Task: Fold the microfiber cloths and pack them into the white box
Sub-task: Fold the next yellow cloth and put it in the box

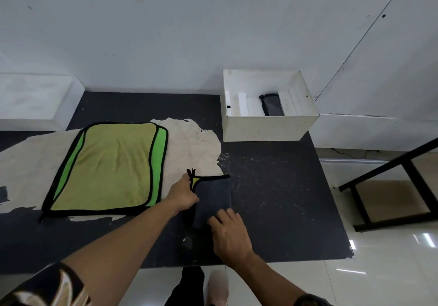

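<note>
Far left on the counter (272,199), two green cloths (106,168) lie flat, one on the other: an olive-yellow one on top, a brighter green one showing along both sides, each edged in black. They rest on a pale worn patch (194,144) of the dark surface.

Just right of them, towards the near edge, lies the folded grey cloth (213,196), a narrow strip with black trim. A sliver of yellow-green shows at its far left corner. The left hand (183,194) is at the strip's left edge, its fingers curled round that edge just below the corner – gripping it. The right hand (231,232) lies on the near right end of the same cloth, fingers (228,214) straight and slightly spread, pressing flat on the fabric and gripping nothing. Both forearms are bare, and a patterned sleeve (47,289) shows at the lower left.

Further back and to the right, the white box (270,128) stands on the counter's far right corner, close to the wall, with its top open. Inside, between white dividers (243,104), a second grey cloth (272,106) is already tucked in upright – folded, black trim at its left. The box stands well apart from the cloth under the hands.

Right of the counter, a black metal frame (391,221) stands on the glossy tiled floor (391,270).
</note>
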{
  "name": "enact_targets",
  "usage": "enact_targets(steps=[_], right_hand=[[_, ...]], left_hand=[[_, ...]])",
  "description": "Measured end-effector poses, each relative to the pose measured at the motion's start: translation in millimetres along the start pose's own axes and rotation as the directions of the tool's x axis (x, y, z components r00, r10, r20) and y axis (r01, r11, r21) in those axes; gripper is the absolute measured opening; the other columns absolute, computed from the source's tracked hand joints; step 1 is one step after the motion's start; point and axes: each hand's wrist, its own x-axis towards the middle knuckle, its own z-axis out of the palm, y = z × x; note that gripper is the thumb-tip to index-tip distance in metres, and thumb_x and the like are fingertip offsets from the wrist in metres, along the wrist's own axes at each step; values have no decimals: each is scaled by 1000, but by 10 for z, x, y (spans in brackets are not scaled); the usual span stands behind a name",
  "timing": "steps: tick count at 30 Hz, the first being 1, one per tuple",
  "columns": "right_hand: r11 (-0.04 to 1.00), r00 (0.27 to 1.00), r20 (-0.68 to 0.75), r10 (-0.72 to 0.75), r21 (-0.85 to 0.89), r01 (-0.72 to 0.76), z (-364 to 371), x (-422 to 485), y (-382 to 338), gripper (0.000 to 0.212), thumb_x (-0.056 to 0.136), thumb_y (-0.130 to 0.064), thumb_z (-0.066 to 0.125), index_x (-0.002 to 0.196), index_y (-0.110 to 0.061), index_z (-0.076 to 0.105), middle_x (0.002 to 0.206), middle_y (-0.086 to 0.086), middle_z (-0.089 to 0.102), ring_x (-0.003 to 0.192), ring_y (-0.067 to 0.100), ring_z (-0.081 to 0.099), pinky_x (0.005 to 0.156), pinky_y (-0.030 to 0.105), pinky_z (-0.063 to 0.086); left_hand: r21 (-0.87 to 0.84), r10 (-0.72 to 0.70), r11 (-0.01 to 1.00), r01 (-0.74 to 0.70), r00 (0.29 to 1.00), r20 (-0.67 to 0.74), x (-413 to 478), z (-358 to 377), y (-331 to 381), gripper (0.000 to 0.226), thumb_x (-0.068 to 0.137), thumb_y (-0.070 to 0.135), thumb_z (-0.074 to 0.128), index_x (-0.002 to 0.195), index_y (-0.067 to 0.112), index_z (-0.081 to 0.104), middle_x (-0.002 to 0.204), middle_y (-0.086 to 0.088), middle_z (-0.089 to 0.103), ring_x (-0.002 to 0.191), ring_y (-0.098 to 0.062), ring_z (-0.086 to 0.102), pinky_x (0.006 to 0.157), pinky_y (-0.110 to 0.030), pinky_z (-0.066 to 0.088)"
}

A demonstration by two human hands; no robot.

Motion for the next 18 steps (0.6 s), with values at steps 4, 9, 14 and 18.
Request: enact_targets(steps=[4, 9, 14, 18], right_hand=[[1000, 999, 37, -16, 15, 15, -32, -5, 0, 23, 73, -19, 67, 95, -27, 63, 86, -4, 53, 77, 18, 50, 65, 30, 44], [999, 990, 135, -33, 3, 33, -57, 11, 4, 41, 77, -23, 64, 117, -29, 62, 95, -3, 57, 86, 19, 52, 73, 32, 46], [995, 970, 233, -66, -63, 83, -47, 65, 29, 42, 84, -18, 54, 126, -23, 56, 110, 8, 56, 104, 31, 49, 88, 43, 41], [993, 965, 249, -76, -69, 96, -54, 91, 46, 44, 86, -20, 53, 130, -23, 52, 117, 9, 53, 109, 31, 44, 93, 45, 37]], left_hand=[[101, 65, 993, -61, 997, -37, -46, -11, -17, 52, 73, 3, 68, 120, 13, 48, 112, -11, 63, 95, -26, 62, 81, -35, 54], [174, 96, 981, -80, 992, -87, -77, -15, -20, 49, 76, 5, 64, 121, 13, 45, 104, -10, 64, 93, -29, 62, 76, -36, 52], [219, 102, 972, -90, 994, -46, -127, -26, -29, 62, 74, 12, 73, 124, 15, 36, 95, -11, 62, 88, -28, 63, 75, -40, 54], [326, 69, 944, -54, 997, -34, -194, -34, -99, 100, 71, 18, 78, 149, 20, 14, 95, -11, 66, 88, -27, 64, 71, -31, 49]])
